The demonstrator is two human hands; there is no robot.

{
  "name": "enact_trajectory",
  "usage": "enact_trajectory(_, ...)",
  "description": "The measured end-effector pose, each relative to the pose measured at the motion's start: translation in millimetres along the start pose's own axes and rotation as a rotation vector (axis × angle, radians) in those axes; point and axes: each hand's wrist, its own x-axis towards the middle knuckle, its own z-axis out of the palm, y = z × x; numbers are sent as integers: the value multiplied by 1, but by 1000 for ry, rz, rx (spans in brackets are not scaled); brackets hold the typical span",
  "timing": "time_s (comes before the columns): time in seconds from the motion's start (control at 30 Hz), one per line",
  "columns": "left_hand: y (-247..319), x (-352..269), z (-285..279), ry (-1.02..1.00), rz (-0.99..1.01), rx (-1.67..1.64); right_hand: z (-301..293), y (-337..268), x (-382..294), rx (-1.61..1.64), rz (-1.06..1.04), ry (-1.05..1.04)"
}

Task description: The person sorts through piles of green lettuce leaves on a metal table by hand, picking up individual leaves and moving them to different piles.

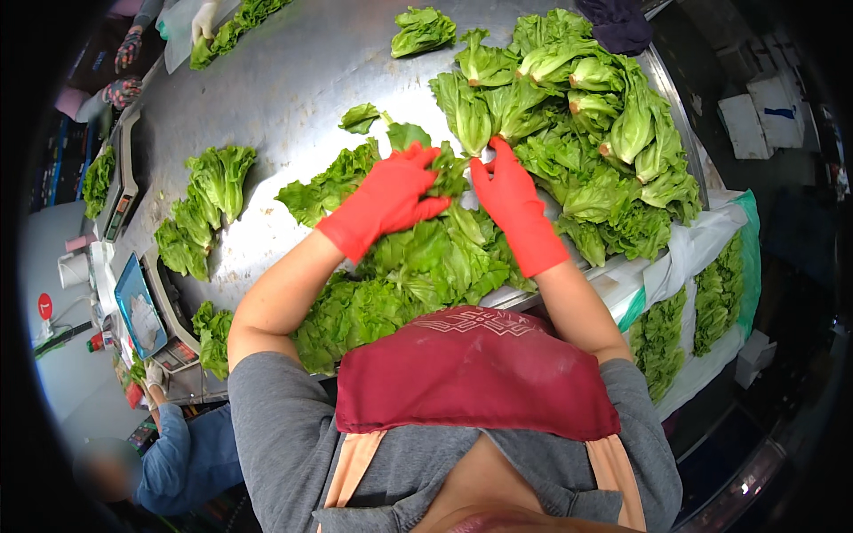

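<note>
Both my hands wear red rubber gloves over a metal table. My left hand point(398, 193) has loose green lettuce leaves point(451, 174) between its thumb and fingers. Just to its right, my right hand point(510, 193) has thumb and forefinger at the cut stem end of a lettuce head point(464, 116), whose leaves point away from me. Under and between my hands spreads a heap of loose lettuce leaves point(433, 260), reaching back to my red apron point(473, 380). A torn leaf point(360, 118) lies beyond my left hand.
Lettuce heads point(586, 133) are piled at the right, beside a lined crate of lettuce point(716, 286). More heads point(213, 186) lie left, near scales point(176, 320) and a blue tray point(141, 306). Co-workers' gloved hands point(203, 20) show at the upper left; another person point(186, 460) is lower left.
</note>
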Motion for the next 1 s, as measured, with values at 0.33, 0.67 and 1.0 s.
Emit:
enact_trajectory(0.33,0,-29,-10,19,89,-300,10,-13,24,242,-35,-52)
enact_trajectory(0.67,36,-40,-56,173,-260,-1558,-59,-77,-43,913,-62,-788)
enact_trajectory(1.0,68,-37,-20,644,-295,-1829,-40,-64,-54,323,-658,185)
